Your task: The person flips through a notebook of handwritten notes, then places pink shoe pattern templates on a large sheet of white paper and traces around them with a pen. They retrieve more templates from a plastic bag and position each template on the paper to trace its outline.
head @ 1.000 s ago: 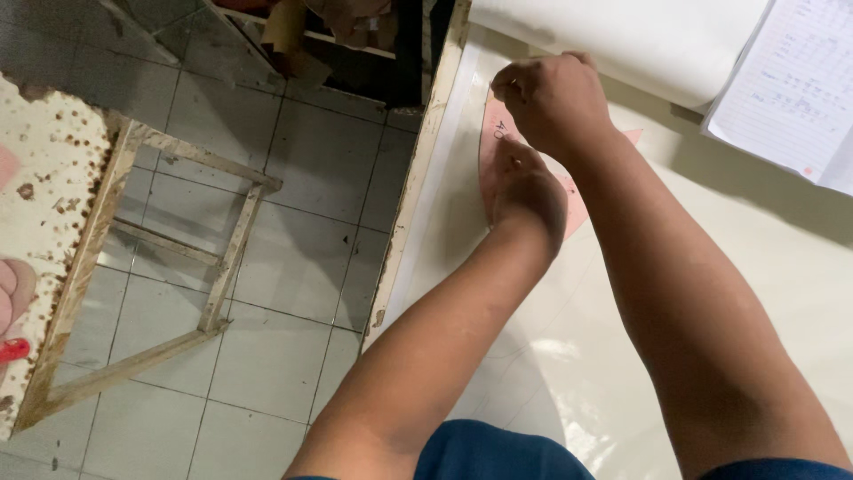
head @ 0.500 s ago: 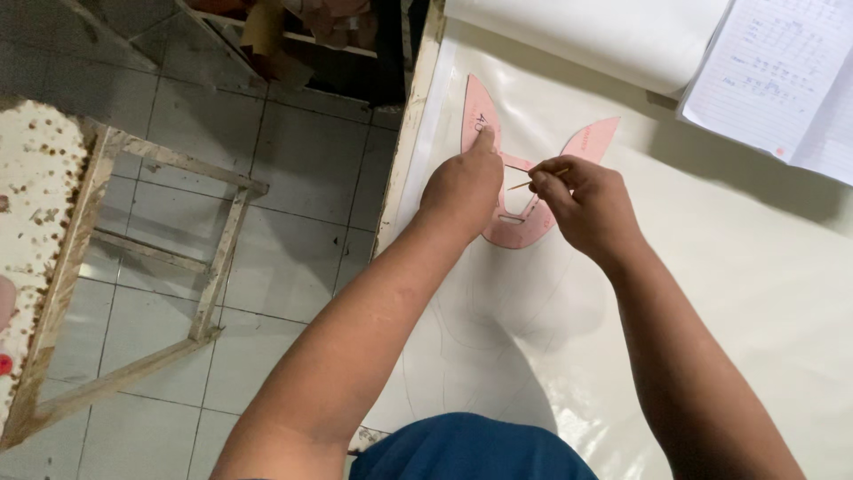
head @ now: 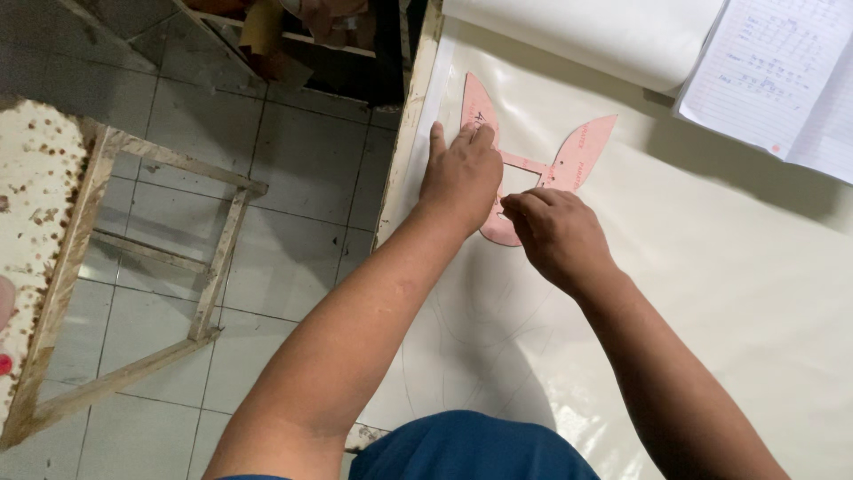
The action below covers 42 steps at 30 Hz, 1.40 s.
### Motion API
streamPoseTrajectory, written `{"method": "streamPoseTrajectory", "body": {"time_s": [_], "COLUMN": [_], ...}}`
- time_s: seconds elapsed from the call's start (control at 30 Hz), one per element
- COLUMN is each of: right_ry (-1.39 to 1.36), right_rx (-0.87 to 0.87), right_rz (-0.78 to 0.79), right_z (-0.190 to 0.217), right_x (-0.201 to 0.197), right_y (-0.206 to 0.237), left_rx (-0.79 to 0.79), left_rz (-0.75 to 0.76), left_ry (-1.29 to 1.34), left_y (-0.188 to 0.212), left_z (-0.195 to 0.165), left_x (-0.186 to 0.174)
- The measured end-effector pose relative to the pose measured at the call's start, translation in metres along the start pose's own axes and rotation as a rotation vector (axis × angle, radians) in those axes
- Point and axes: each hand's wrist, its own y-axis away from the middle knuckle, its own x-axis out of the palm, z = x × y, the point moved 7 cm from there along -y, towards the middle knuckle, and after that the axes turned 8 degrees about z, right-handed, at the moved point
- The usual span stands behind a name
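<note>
A pink card template (head: pixel 586 147) with two ear-like prongs lies on a cream sheet (head: pixel 711 293) near the table's left edge. My left hand (head: pixel 462 178) lies flat on the template's left prong, fingers spread, pressing it down. My right hand (head: pixel 555 236) is beside it, at the template's lower rim. Its fingertips are pinched together on a thin marking tool that is mostly hidden by the fingers. Faint curved pencil lines (head: pixel 480 329) show on the sheet below my hands.
An open lined notebook (head: pixel 773 71) lies at the top right, beside a folded white sheet (head: pixel 604 36). The table's wooden edge (head: pixel 404 151) runs along the left. Beyond it, on the tiled floor, stands a wooden frame (head: pixel 151 267) beside a speckled surface (head: pixel 35 196).
My hands uncrossed: the right moved from the template's top to its lower rim. The left shifted up and flattened on the left prong, uncovering both prongs.
</note>
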Motion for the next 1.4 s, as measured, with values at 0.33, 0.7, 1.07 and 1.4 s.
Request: {"method": "streamPoseTrajectory", "body": {"time_s": [0.33, 0.7, 1.07, 1.4], "right_ry": [-0.309, -0.157, -0.302, -0.271], "right_rx": [0.118, 0.161, 0.197, 0.179], "right_rz": [-0.110, 0.029, 0.008, 0.000], "right_z": [-0.028, -0.022, -0.026, -0.018], "right_x": [-0.005, -0.003, 0.011, 0.000], "right_y": [-0.017, -0.011, 0.018, 0.031], "left_rx": [-0.031, -0.036, -0.047, -0.032], "left_rz": [0.107, 0.135, 0.126, 0.166], "left_ry": [0.019, -0.008, -0.030, -0.061], "left_y": [0.002, 0.000, -0.005, -0.005], "left_z": [-0.002, 0.000, -0.005, -0.005], "left_x": [-0.006, 0.000, 0.003, 0.007]}}
